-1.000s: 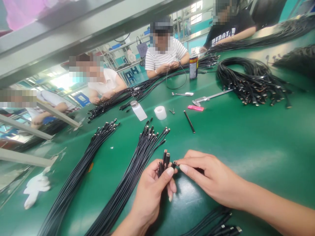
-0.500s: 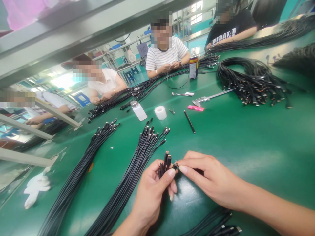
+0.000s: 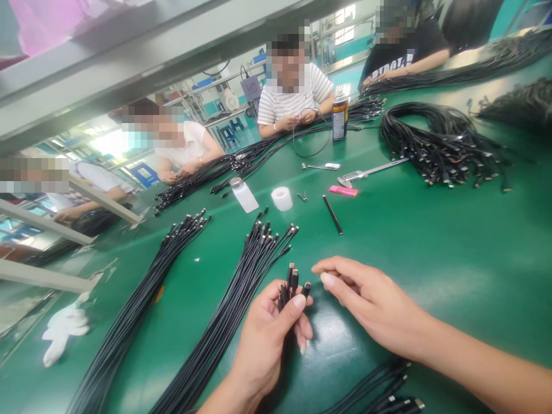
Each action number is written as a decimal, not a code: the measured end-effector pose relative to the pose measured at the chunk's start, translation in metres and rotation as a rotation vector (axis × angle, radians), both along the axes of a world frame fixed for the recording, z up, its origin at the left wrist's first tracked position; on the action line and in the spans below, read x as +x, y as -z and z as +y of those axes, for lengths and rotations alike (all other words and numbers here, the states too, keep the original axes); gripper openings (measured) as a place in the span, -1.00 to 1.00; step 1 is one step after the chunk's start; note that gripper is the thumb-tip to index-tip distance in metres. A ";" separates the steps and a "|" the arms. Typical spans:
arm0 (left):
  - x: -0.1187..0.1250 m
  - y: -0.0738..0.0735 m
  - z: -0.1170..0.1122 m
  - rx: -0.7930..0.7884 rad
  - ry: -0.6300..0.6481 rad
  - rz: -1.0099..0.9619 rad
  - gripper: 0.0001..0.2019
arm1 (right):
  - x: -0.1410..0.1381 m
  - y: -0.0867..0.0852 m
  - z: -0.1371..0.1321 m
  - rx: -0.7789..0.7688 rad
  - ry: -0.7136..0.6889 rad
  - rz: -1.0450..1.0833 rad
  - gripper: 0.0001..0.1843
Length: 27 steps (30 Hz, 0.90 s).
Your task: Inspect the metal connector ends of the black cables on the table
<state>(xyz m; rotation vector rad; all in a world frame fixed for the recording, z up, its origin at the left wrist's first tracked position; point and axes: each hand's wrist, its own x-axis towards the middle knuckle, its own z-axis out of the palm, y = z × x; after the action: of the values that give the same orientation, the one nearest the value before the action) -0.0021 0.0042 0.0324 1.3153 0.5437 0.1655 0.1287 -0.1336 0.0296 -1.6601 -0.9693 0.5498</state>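
My left hand (image 3: pixel 273 322) is closed around several black cable connectors (image 3: pixel 295 282), with their metal ends pointing up past the fingers. The thumb presses one connector (image 3: pixel 306 289) that leans to the right of the others. Just right of this bunch, my right hand (image 3: pixel 362 299) hovers apart from it. Its thumb and index fingertips are slightly separated, and nothing shows between them. A bundle of black cables (image 3: pixel 228 310) lies left of my left hand, plugs toward the far side. More cable ends (image 3: pixel 392 397) lie at the bottom edge, below my right forearm.
The green table (image 3: pixel 431 247) holds another cable bundle (image 3: pixel 146 299), a tape roll (image 3: pixel 282 199), a white bottle (image 3: pixel 244 195), a black pen-like stick (image 3: pixel 332 214), a caliper (image 3: pixel 353 177), a spray can (image 3: pixel 340 118) and a coiled cable heap (image 3: pixel 431 138). Co-workers sit across. A metal beam (image 3: pixel 129 63) crosses above.
My right hand has come away from the connector at my left thumb, moving slightly up and right, and its fingertips have parted. My left hand keeps its hold.
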 end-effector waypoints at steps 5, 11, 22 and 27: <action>0.001 0.001 0.000 -0.002 0.009 0.005 -0.74 | -0.002 0.000 0.002 -0.034 -0.035 0.015 -0.78; 0.002 0.000 -0.001 0.017 -0.018 -0.006 -0.74 | -0.005 -0.001 0.000 -0.021 -0.079 -0.036 -0.78; 0.002 0.000 -0.002 0.032 -0.007 -0.013 -0.76 | -0.006 0.000 0.000 -0.017 -0.094 -0.043 -0.79; 0.001 -0.001 -0.003 0.019 -0.012 -0.017 -0.75 | -0.006 -0.001 0.000 -0.026 -0.088 -0.050 -0.80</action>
<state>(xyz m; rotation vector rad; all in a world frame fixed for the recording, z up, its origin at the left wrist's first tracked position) -0.0009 0.0017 0.0337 1.3286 0.5368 0.1918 0.1226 -0.1334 0.0302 -1.6673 -1.0798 0.5842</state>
